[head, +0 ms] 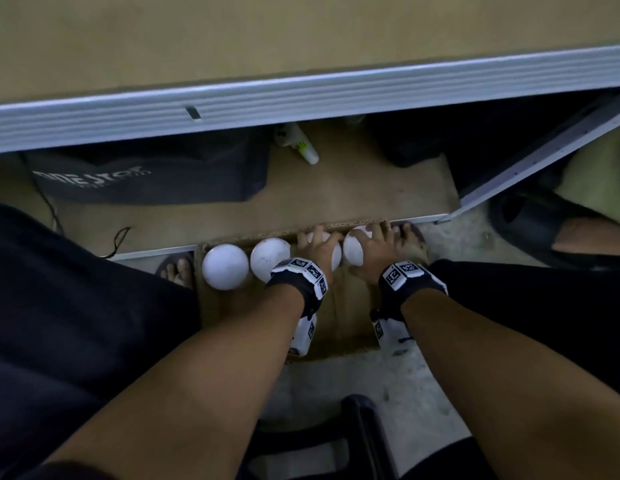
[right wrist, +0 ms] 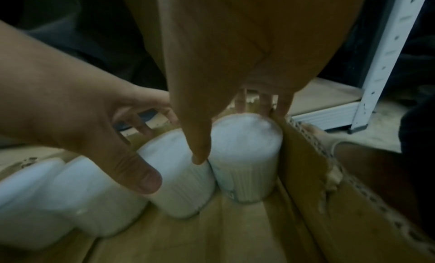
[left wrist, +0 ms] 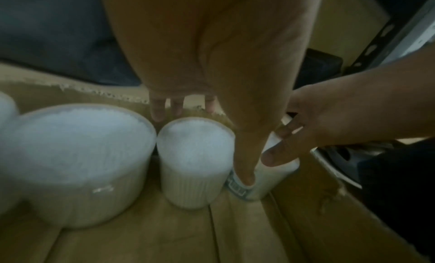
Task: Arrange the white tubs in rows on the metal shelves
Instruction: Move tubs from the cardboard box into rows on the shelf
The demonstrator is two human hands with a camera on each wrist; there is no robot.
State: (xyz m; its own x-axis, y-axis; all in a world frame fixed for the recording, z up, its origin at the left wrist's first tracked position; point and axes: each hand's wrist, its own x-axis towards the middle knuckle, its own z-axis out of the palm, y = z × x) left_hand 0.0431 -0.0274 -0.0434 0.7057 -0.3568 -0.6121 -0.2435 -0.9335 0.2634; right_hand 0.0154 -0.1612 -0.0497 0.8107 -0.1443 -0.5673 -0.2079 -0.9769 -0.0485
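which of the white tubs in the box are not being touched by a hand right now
The two leftmost tubs in the cardboard box stand untouched. The left hand grips the third, the right hand the fourth.

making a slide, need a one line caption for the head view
Both hands reach into a cardboard box: left hand and right hand each grasp a white tub beside two untouched tubs.
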